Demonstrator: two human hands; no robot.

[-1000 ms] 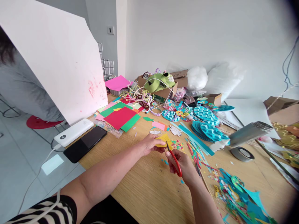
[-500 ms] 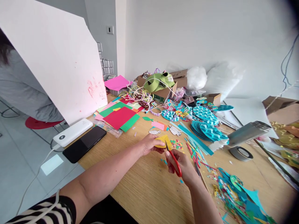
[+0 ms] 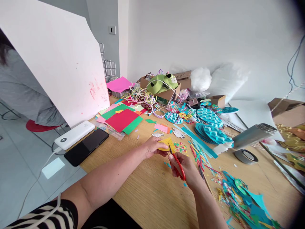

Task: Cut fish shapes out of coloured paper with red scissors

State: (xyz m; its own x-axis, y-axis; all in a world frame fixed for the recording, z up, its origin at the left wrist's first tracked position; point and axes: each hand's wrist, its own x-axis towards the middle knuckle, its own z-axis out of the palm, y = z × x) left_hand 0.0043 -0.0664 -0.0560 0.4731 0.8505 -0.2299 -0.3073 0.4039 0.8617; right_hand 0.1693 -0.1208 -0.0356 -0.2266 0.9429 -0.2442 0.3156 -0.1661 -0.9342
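Observation:
Between thumb and fingers, my left hand (image 3: 153, 147) pinches a piece of yellow paper (image 3: 168, 142) with drawn lines on it. My right hand (image 3: 187, 168) is closed round the red handles of a pair of scissors (image 3: 178, 166); the blades point away from me and meet the paper's edge. Small coloured confetti bits (image 3: 180, 147) lie just beyond the paper. Near it on the table are white fish cut-outs (image 3: 178, 133), a green paper fish (image 3: 150, 121) and a pink paper strip (image 3: 161, 128).
Coloured paper sheets (image 3: 124, 120), a phone (image 3: 86, 147) and a white power bank (image 3: 74, 135) lie left. Right are blue wavy plates (image 3: 209, 135), a steel flask (image 3: 254, 136), a tape roll (image 3: 246, 156) and paper scraps (image 3: 247, 200). Behind a white board (image 3: 59, 54) sits a person.
Almost nothing differs. Both hands, the yellow paper and the scissors stay in nearly the same place.

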